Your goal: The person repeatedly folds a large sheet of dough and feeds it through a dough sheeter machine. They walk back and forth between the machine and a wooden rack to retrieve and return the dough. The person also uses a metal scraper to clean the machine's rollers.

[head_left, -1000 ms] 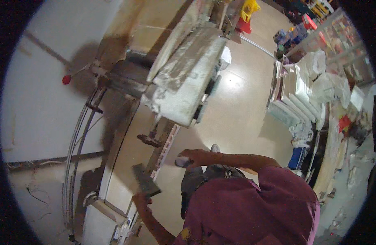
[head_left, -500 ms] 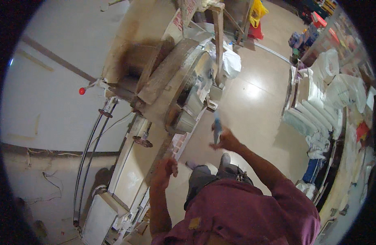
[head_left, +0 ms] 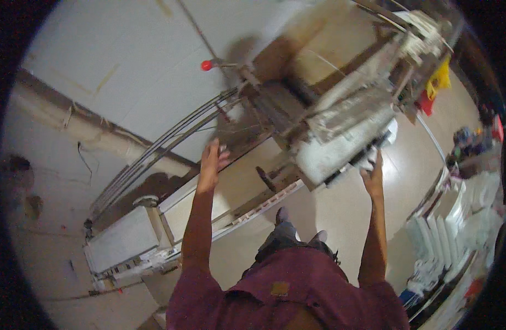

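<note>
My left hand (head_left: 213,164) is raised with its fingers apart and holds nothing; it hovers over the machine's long pale bed, near the dark rods. My right hand (head_left: 375,175) is beside the right end of the machine's white, dusty tray (head_left: 333,157). Its thumb and finger close around a small greyish thing, blurred by motion, whose kind I cannot make out. Between my hands, a dark round handwheel (head_left: 265,179) stands at the bed's edge. Beyond it is a lever with a red ball knob (head_left: 207,65).
White sacks (head_left: 440,225) are stacked on the right. Yellow and red bags (head_left: 439,81) hang at the far right. Long metal rods (head_left: 165,151) run along the machine's left part, beside a pale wall panel (head_left: 137,66). A white box-like part (head_left: 124,239) stands at its lower left end.
My view has turned left, so the machine now lies across it. Both hands have moved up and farther apart, the right one to the machine's tray. The thin bluish tool no longer shows clearly.
</note>
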Action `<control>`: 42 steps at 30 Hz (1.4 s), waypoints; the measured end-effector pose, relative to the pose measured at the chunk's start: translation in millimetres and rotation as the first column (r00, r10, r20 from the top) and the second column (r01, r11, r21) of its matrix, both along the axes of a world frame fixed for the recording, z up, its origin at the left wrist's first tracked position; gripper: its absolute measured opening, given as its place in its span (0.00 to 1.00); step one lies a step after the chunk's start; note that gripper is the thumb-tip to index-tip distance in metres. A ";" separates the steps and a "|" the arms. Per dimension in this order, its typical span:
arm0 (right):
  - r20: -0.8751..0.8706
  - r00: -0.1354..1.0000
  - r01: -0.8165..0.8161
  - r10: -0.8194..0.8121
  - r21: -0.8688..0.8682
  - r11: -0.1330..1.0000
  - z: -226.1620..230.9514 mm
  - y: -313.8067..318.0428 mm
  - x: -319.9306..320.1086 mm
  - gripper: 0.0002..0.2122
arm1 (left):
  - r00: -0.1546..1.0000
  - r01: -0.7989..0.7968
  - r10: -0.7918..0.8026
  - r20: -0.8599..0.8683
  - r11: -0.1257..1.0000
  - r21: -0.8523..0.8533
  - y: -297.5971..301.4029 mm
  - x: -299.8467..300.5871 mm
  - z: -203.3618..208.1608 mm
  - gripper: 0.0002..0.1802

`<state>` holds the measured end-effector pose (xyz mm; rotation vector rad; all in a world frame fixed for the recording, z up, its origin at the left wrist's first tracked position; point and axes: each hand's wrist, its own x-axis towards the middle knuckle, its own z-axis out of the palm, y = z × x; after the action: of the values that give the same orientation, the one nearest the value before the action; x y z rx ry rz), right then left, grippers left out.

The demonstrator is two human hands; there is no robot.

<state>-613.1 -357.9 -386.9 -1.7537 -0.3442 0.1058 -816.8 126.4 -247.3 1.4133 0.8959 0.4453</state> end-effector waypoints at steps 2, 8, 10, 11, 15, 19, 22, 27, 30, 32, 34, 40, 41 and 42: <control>-0.041 0.991 0.122 -0.124 -0.039 0.992 -22.4 0.8 -24.3 0.40 | 1.000 -0.018 0.020 0.012 0.989 -0.150 63.4 32.8 -17.1 0.37; -0.269 0.949 0.100 -0.167 -0.246 0.964 -125.4 -48.0 -110.3 0.36 | 0.958 0.172 0.001 0.287 0.800 -0.575 162.4 126.0 -62.7 0.26; -0.399 0.888 0.132 -0.226 -0.250 0.959 -134.5 -51.5 -142.8 0.35 | 0.967 0.177 -0.011 0.255 0.748 -0.640 162.7 143.6 -50.7 0.22; -0.474 0.847 0.172 -0.242 -0.186 0.967 -138.2 -48.0 -157.7 0.34 | 0.976 0.148 -0.002 0.219 0.744 -0.652 171.1 143.2 -53.5 0.21; -0.594 0.775 0.099 -0.217 -0.226 0.969 -149.7 -34.0 -189.9 0.33 | 0.970 0.109 -0.063 0.234 0.976 -0.190 148.2 143.0 -58.8 0.22; -0.585 0.802 -0.062 -0.121 -0.283 0.957 -147.4 -2.1 -187.1 0.31 | 0.899 -0.063 -0.182 0.399 0.846 0.529 159.9 136.3 -88.1 0.27; -0.578 0.812 -0.106 -0.077 -0.276 0.955 -131.5 23.9 -174.4 0.28 | 0.911 -0.060 -0.198 0.362 0.805 0.591 164.0 141.9 -99.5 0.28; -0.532 0.847 -0.180 0.013 -0.264 0.948 -124.7 38.0 -162.5 0.23 | 0.820 0.022 -0.211 0.531 0.941 0.339 151.6 154.0 -103.3 0.30; -0.516 0.855 -0.231 0.056 -0.282 0.931 -120.0 41.8 -162.2 0.21 | 0.802 -0.003 -0.284 0.526 0.878 0.479 170.4 161.0 -124.9 0.34; -0.543 0.837 -0.259 0.070 -0.280 0.924 -124.2 41.1 -164.3 0.20 | 0.819 -0.021 -0.234 0.524 0.900 0.435 187.6 149.3 -159.8 0.37; -0.517 0.845 -0.321 0.139 -0.281 0.905 -148.9 38.8 -162.3 0.19 | 0.868 0.033 -0.135 0.478 0.976 0.215 197.4 119.4 -183.5 0.38; -0.632 0.775 -0.179 -0.019 -0.248 0.952 -130.1 1.0 -189.5 0.17 | 0.896 0.444 -0.347 0.278 0.669 -0.595 12.8 21.7 -92.1 0.35; -0.645 0.764 -0.192 -0.013 -0.247 0.950 -131.5 -1.7 -190.6 0.17 | 0.909 0.406 -0.360 0.211 0.644 -0.649 -17.6 7.4 -72.9 0.35; -0.656 0.755 -0.205 -0.008 -0.247 0.947 -133.6 -7.4 -193.6 0.17 | 0.914 0.366 -0.377 0.147 0.614 -0.700 -48.7 -4.5 -55.1 0.35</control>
<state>-806.7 -365.2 -520.5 -1.8746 0.1062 0.8753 -821.3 77.7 -302.4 0.8182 0.6424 -0.2425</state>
